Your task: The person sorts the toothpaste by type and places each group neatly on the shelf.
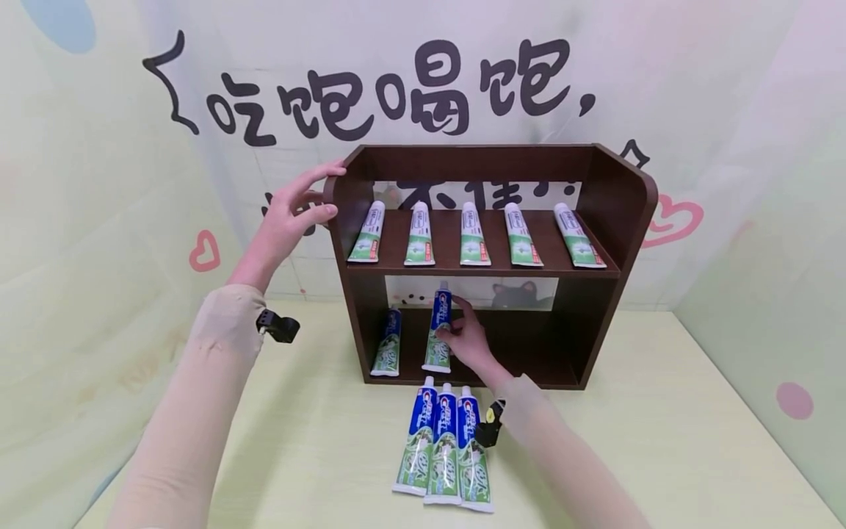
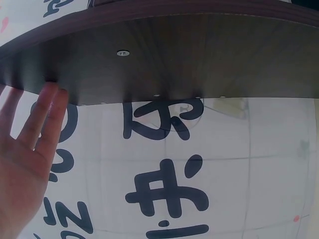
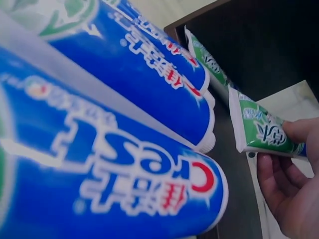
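In the head view, my right hand [image 1: 472,342] pinches a blue-and-green toothpaste tube [image 1: 441,308] between thumb and fingers, cap end up, inside the lower level of a dark brown two-level shelf [image 1: 479,163]. The right wrist view has the thumb on the green end of this tube [image 3: 259,124] and fingers beneath. Left of it, a matching tube [image 1: 388,345] leans in the lower level's left corner. My left hand [image 1: 287,217] touches the shelf's left side near the top; in the left wrist view, its straight fingers [image 2: 42,112] meet the side panel [image 2: 199,55].
Three more blue-and-green tubes [image 1: 443,448] lie overlapping on the pale table [image 1: 317,441] before the shelf, under my right forearm. Several white-and-green tubes [image 1: 472,239] stand tilted back in a row on the upper level. Behind is a printed cloth wall [image 1: 264,81].
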### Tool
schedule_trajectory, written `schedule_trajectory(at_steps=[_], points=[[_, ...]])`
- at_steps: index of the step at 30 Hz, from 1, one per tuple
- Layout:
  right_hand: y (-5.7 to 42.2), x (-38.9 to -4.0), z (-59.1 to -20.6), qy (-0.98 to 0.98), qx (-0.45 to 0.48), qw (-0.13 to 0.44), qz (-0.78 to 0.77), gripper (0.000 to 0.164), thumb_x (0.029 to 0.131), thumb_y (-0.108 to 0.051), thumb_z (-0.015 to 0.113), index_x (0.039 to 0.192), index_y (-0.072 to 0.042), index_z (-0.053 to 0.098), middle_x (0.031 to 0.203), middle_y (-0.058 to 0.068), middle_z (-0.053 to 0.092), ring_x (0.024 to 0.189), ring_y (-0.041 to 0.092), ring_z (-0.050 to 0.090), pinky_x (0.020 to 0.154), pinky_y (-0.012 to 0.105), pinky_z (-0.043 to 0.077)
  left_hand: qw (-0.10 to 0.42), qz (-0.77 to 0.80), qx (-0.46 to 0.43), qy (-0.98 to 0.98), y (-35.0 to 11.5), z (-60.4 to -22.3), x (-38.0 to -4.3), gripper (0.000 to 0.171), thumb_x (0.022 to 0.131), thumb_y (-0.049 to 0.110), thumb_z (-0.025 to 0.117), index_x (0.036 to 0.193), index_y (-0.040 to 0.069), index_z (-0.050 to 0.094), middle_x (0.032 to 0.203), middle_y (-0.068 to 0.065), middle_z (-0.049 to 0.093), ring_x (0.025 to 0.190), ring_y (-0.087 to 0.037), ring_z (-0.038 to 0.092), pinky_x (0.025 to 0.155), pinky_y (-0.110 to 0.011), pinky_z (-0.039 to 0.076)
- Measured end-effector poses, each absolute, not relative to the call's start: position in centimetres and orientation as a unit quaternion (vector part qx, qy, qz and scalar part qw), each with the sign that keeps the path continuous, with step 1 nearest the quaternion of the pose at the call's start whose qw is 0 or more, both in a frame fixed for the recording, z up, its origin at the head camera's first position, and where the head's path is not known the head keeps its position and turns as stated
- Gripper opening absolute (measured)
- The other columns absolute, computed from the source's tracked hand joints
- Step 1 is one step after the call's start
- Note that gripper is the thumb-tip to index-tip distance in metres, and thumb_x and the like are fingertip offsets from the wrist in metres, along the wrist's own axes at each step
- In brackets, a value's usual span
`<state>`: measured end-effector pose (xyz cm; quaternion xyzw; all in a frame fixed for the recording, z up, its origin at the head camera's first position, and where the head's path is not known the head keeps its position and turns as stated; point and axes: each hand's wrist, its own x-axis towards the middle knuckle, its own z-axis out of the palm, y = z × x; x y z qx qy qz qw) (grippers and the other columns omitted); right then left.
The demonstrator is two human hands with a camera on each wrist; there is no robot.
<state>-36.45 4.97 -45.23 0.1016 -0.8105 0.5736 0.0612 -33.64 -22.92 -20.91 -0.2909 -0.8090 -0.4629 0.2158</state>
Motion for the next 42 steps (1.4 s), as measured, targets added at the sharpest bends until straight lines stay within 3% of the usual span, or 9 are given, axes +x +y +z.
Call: schedule_trajectory(at_steps=[5, 12, 20, 27, 31, 38, 42], points=[[4.3, -36.9, -45.5, -0.811, 0.130, 0.060, 0.567, 0.074, 0.091, -0.008, 0.067, 0.154, -0.025, 0.032, 0.105, 0.024, 0.064, 0.086, 0.030, 0.069, 0.060, 0.032, 0.059, 0.213, -0.463, -0.290, -0.810, -23.3, -21.0, -34.0, 0.047, 0.095, 0.014, 0.059, 0.142, 0.013, 0.053, 0.157, 0.005, 0.041, 0.105, -0.015, 0.059, 0.076, -0.018, 0.053], [4.4, -37.0, -46.0, -0.815, 0.167, 0.074, 0.551, 0.062, 0.093, -0.010, 0.064, 0.149, -0.026, 0.043, 0.104, 0.024, 0.060, 0.085, 0.026, 0.064, 0.061, 0.031, 0.058, 0.212, -0.466, -0.300, -0.805, -22.3, -20.2, -32.4, 0.046, 0.095, 0.010, 0.057, 0.141, 0.005, 0.051, 0.158, -0.005, 0.040, 0.110, -0.012, 0.056, 0.081, -0.018, 0.050], [4.0, -37.7, -46.5, -0.814, 0.152, 0.027, 0.560, 0.055, 0.095, -0.010, 0.061, 0.146, -0.025, 0.047, 0.114, 0.024, 0.058, 0.094, 0.031, 0.065, 0.069, 0.034, 0.060, 0.216, -0.462, -0.294, -0.808, -22.8, -20.7, -33.6, 0.046, 0.096, 0.013, 0.058, 0.141, 0.016, 0.054, 0.157, 0.004, 0.041, 0.108, -0.014, 0.057, 0.080, -0.018, 0.052], [3.9, -37.9, -46.9, -0.819, 0.160, 0.001, 0.552, 0.058, 0.093, -0.006, 0.063, 0.146, -0.022, 0.047, 0.103, 0.017, 0.058, 0.082, 0.019, 0.056, 0.063, 0.025, 0.049, 0.213, -0.464, -0.299, -0.806, -22.2, -20.2, -32.2, 0.046, 0.095, 0.008, 0.056, 0.140, 0.005, 0.052, 0.158, -0.007, 0.040, 0.116, -0.008, 0.053, 0.088, -0.018, 0.048], [4.1, -37.7, -46.8, -0.816, 0.163, -0.025, 0.555, 0.064, 0.091, -0.005, 0.065, 0.149, -0.024, 0.044, 0.103, 0.015, 0.055, 0.078, 0.017, 0.055, 0.061, 0.025, 0.049, 0.214, -0.462, -0.297, -0.808, -21.9, -20.0, -31.5, 0.045, 0.095, 0.007, 0.056, 0.140, 0.004, 0.052, 0.157, -0.007, 0.041, 0.119, -0.006, 0.052, 0.092, -0.019, 0.046], [4.6, -37.5, -46.7, -0.817, 0.154, -0.065, 0.552, 0.074, 0.088, -0.008, 0.071, 0.152, -0.022, 0.037, 0.120, 0.021, 0.054, 0.094, 0.024, 0.062, 0.072, 0.033, 0.056, 0.217, -0.459, -0.299, -0.808, -21.9, -20.0, -31.5, 0.045, 0.095, 0.007, 0.056, 0.140, 0.004, 0.052, 0.157, -0.006, 0.041, 0.128, -0.006, 0.047, 0.096, -0.019, 0.042], [4.8, -37.3, -46.6, -0.822, 0.151, -0.076, 0.544, 0.077, 0.087, -0.010, 0.073, 0.154, -0.023, 0.035, 0.121, 0.021, 0.054, 0.095, 0.026, 0.064, 0.074, 0.034, 0.056, 0.215, -0.460, -0.298, -0.808, -22.1, -20.2, -32.0, 0.046, 0.095, 0.007, 0.056, 0.141, 0.005, 0.052, 0.158, -0.005, 0.041, 0.120, -0.009, 0.052, 0.090, -0.018, 0.046]])
